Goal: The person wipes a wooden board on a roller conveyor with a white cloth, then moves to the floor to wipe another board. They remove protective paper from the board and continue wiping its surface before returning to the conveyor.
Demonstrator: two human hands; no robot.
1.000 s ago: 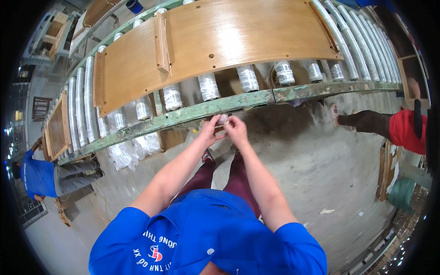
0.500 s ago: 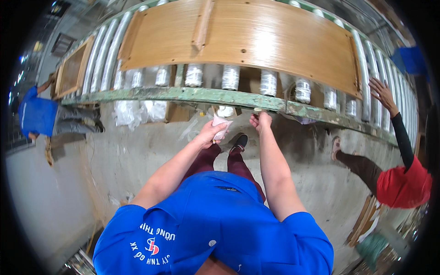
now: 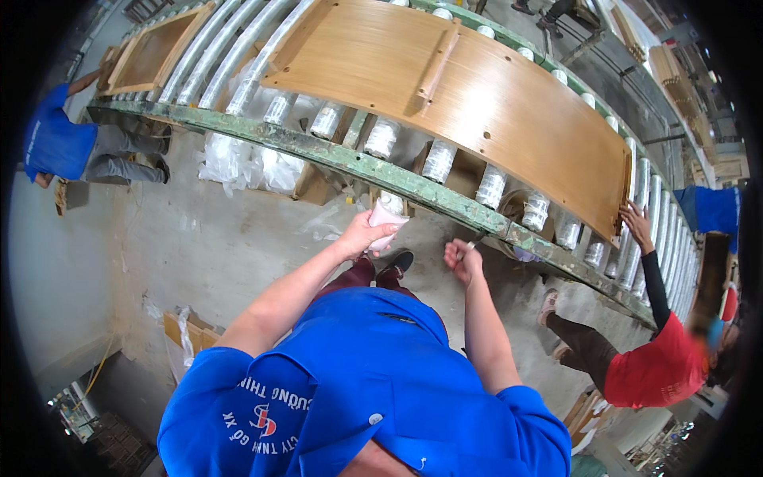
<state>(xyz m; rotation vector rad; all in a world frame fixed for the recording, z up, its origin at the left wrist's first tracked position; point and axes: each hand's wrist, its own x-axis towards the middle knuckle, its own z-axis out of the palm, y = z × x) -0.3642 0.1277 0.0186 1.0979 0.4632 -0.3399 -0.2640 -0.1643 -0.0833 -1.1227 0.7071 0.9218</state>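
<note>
The left hand [image 3: 364, 235] is wrapped around a small pale pink container [image 3: 387, 217], smooth and soft-edged, fingers clamped on its lower half. Just to its right, the right hand [image 3: 462, 262] pinches a thin dark tool [image 3: 474, 241], too small to make out. Above both runs a chipped green metal rail [image 3: 381, 172] carrying plastic-wrapped rollers [image 3: 437, 160], with a glossy curved wooden panel [image 3: 477, 95] lying on them. A co-worker's hand [image 3: 636, 225] touches the panel's far corner.

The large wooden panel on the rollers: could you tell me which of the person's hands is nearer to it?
Right. The right hand is just below the wooden panel's near edge at the conveyor rail; the left hand is farther back, holding a pink container.
</note>
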